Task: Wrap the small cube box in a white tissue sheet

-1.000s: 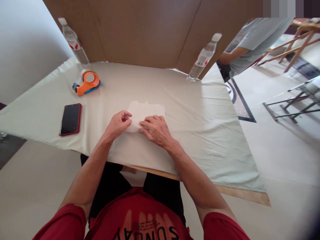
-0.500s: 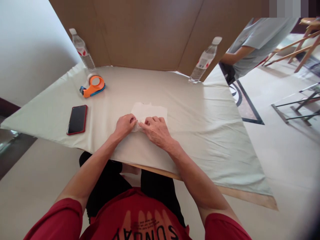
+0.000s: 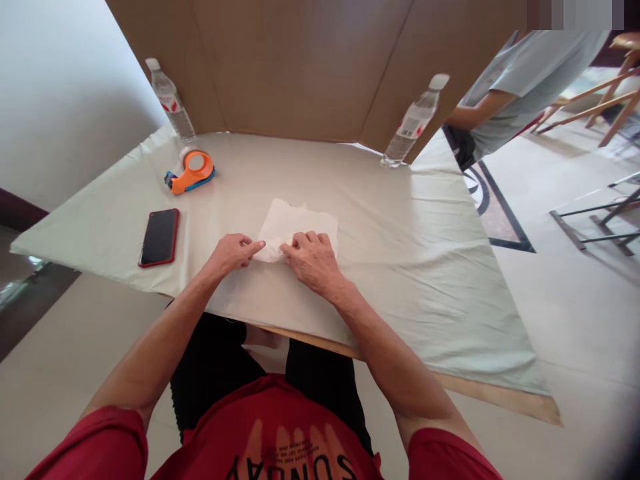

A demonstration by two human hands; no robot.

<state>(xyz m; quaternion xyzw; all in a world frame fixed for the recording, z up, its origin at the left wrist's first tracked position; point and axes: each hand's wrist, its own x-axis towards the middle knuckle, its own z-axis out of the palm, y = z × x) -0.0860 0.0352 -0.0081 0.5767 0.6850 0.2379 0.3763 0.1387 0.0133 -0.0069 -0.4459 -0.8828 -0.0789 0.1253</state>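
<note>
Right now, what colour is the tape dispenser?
The tape dispenser is mostly orange with blue parts, seen in the head view.

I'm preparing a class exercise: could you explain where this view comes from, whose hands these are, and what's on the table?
No robot here: one person works bare-handed, seen from a camera worn on the head, looking forward and down. The left hand is at the left edge of a white sheet; the right hand is curled over its near part, so anything pinched is hidden. On the tablecloth at left lie a phone in a red case and an orange tape dispenser. Farther back, two clear bottles stand by a cardboard panel.
</note>
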